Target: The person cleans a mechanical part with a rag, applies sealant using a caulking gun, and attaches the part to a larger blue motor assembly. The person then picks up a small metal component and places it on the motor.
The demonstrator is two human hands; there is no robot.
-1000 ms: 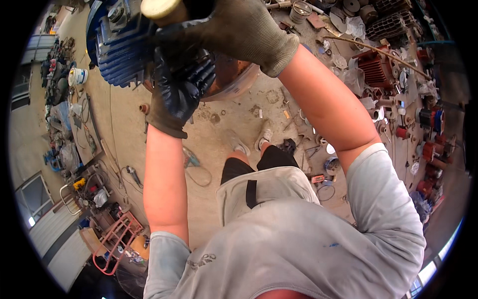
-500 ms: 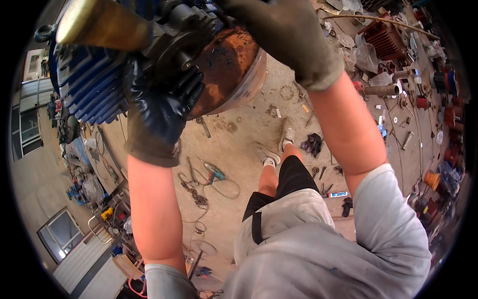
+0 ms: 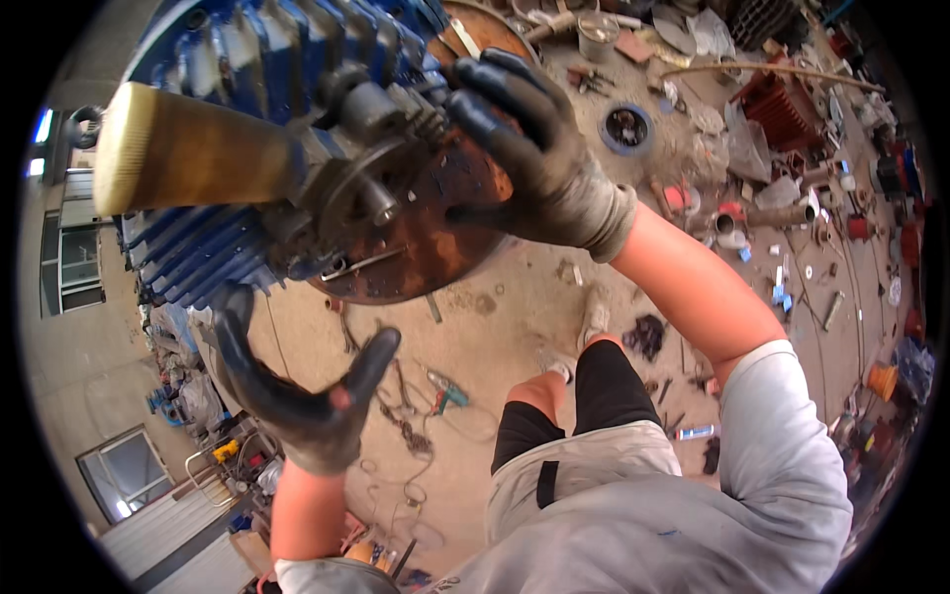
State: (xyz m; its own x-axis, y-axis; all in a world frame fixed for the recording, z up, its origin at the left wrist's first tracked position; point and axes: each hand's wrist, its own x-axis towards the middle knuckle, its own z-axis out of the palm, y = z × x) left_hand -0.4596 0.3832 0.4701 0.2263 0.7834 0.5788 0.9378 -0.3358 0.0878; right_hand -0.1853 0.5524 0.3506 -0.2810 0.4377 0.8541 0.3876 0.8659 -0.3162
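A large blue motor housing with cooling fins (image 3: 213, 243) stands before me, with a dark metal disc and stub shaft (image 3: 378, 201) on its near face. A tapered yellow-brown piece, perhaps wooden, (image 3: 193, 148) sticks out to the left of the disc. My right hand (image 3: 539, 148), in a dark-coated glove, is open just right of the shaft, holding nothing that I can see. Below the fins, my left hand (image 3: 312, 396) is open in a matching glove, thumb and fingers wide apart and nothing between them. A rusty round top (image 3: 435, 267) lies beneath the motor, with a thin metal tool (image 3: 366, 262) on it.
On the floor lie a green drill (image 3: 447, 392) with its cord, a sealant tube (image 3: 695, 433) and dark cloth (image 3: 646, 338). Scattered parts fill the right side, among them a red finned housing (image 3: 782, 109), pipes (image 3: 782, 216) and a blue-rimmed ring (image 3: 626, 129).
My left hand has come down away from the disc and spread open. My right hand has shifted lower in view, its fingers now visible and spread. The view has tilted, showing more of the motor.
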